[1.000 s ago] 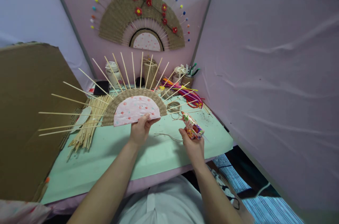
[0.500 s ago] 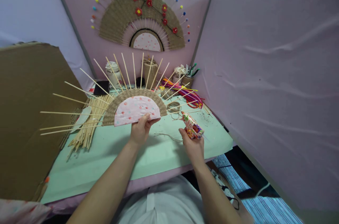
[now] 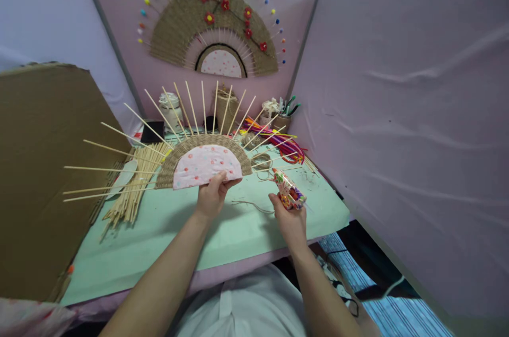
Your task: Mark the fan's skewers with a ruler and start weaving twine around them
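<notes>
My left hand [image 3: 212,196] grips the lower edge of a half-round woven fan [image 3: 208,164], thumb in front, other fingers mostly hidden behind. Pink flowered cloth covers the fan's middle, a band of twine rings it, and thin wooden sticks spread outward from the rim. It is held up above the table. To the right, my right hand [image 3: 290,215] is closed around a glue gun [image 3: 289,188] with a colourful patterned covering, its tip pointing up and left, apart from the fan. A loose piece of twine [image 3: 253,204] lies between my hands.
A bundle of wooden sticks [image 3: 131,193] lies at left beside a cardboard sheet [image 3: 43,178]. Behind stand a white jar [image 3: 170,114], a twine spool [image 3: 226,111] and a pen cup [image 3: 283,122]. Colourful pipe cleaners [image 3: 274,138] lie at right. A finished fan [image 3: 175,26] hangs on the wall.
The fan has shifted very slightly to the right in my left hand. My right hand with the glue gun stays where it was.
</notes>
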A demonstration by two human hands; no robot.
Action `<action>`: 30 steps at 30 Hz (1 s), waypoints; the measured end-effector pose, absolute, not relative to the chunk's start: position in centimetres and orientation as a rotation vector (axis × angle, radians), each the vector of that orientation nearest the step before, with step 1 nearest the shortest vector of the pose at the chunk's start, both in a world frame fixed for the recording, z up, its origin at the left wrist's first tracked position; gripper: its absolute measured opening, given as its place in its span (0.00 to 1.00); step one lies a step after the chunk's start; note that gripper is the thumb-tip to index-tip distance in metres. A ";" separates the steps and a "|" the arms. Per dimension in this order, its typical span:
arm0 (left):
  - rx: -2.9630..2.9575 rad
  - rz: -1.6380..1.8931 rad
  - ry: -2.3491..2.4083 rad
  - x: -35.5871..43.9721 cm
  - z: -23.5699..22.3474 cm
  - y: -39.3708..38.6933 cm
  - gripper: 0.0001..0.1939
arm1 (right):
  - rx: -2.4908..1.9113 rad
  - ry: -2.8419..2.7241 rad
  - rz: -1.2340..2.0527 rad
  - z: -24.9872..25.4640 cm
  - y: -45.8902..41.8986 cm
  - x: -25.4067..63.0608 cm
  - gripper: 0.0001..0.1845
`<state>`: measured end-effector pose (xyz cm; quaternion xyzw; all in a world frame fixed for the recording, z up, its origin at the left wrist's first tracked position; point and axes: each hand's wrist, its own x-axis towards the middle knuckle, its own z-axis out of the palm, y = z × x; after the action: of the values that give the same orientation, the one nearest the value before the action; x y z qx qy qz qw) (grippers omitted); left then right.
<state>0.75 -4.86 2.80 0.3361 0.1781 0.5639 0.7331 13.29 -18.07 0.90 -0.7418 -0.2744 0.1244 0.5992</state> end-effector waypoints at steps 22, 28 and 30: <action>0.710 1.256 0.411 0.8 3.3 -5.2 0.10 | -1.743 -0.654 0.264 0.2 -18.1 13.5 0.20; 0.696 1.237 0.417 0.7 3.3 -5.0 0.10 | -1.726 -0.666 0.259 0.1 -18.2 13.3 0.19; 0.673 1.226 0.424 0.7 3.3 -4.8 0.09 | -1.694 -0.662 0.258 0.2 -18.3 13.2 0.19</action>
<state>0.72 -4.83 3.28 0.3075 0.1938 0.5598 0.7447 13.20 -18.27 0.17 -0.7327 -0.2864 0.1116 0.6072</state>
